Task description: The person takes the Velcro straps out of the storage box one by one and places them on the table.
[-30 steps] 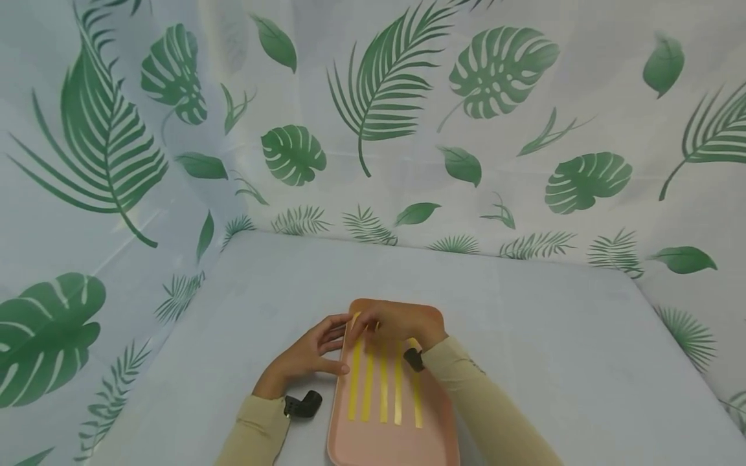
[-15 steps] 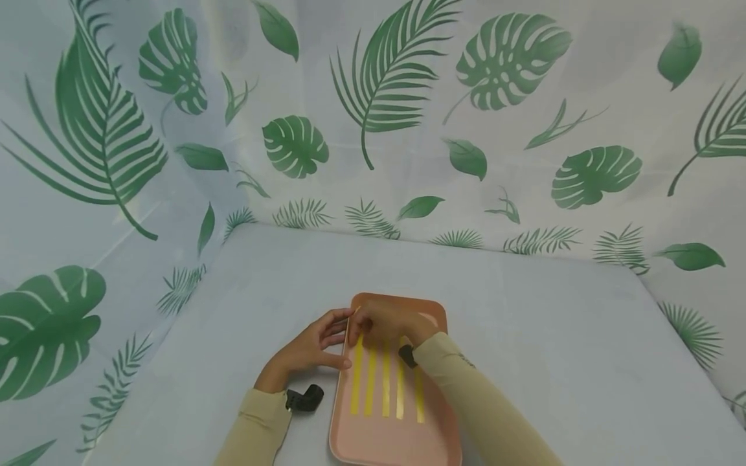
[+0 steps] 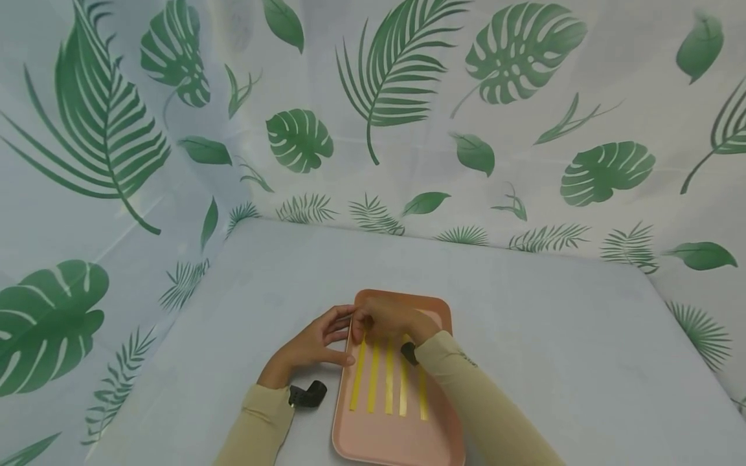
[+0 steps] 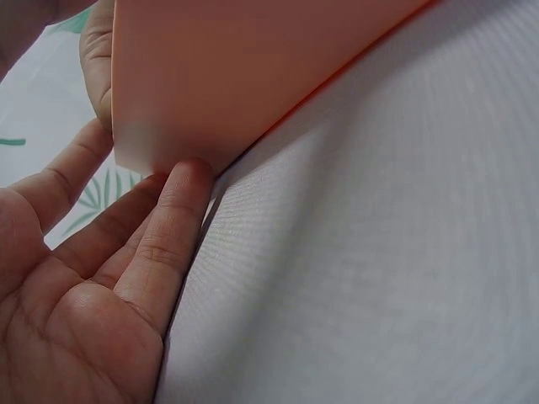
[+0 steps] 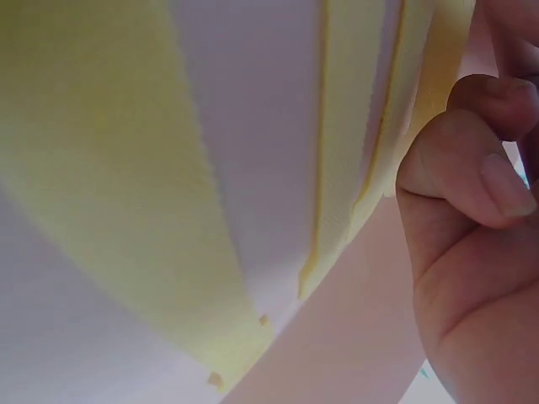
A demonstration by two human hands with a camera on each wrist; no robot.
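Note:
A pink-orange tray lies lengthwise in front of me, with several narrow yellow strips running side by side along it. Over its far left part, my right hand has curled fingers and pinches the leftmost yellow strip near its far end; the fingertips are mostly hidden. In the right wrist view, a yellow strip runs up toward those curled fingers. My left hand rests against the tray's left side, fingers extended and thumb on the rim. The left wrist view shows a fingertip touching the tray's wall.
The tray stands on a white-covered table. White curtains printed with green leaves hang at the back and left. A black wrist camera sits on the left wrist, another on the right.
The head view has tilted down slightly. The leftmost strip's near end has shifted a little left, away from its neighbour. Both hands stay at nearly the same places on the tray.

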